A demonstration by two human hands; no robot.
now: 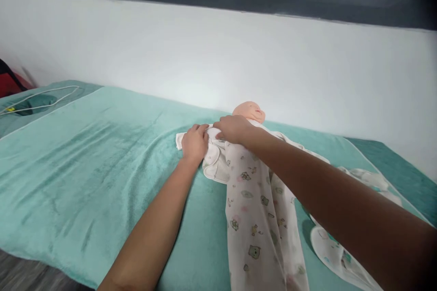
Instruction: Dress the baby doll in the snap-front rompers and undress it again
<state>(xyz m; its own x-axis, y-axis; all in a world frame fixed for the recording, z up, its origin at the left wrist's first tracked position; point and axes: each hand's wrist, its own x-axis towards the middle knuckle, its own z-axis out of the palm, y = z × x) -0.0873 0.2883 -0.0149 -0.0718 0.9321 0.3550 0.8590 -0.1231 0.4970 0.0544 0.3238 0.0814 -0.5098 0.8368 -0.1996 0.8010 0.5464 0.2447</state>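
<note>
A baby doll (pixel 248 111) lies on its back near the wall, only its head plainly showing. White baby clothes (pixel 252 218) printed with small bears cover its body, and the long legs stretch toward me. My left hand (pixel 195 143) is closed around the outstretched sleeve (pixel 179 141), whose cuff sticks out past the hand. At the doll's shoulder, my right hand (pixel 234 128) has its fingers curled onto the same garment, just below the head. A loose side flap (pixel 215 163) hangs under the sleeve. The doll's arm is hidden.
Teal cloth (pixel 85 168) covers the bed, which meets a white wall (pixel 153 54). More printed baby clothing (pixel 332 250) lies to the right, partly behind my right forearm. At far left, a white cord (pixel 64 87) loops near a hole in the bed (pixel 37 102).
</note>
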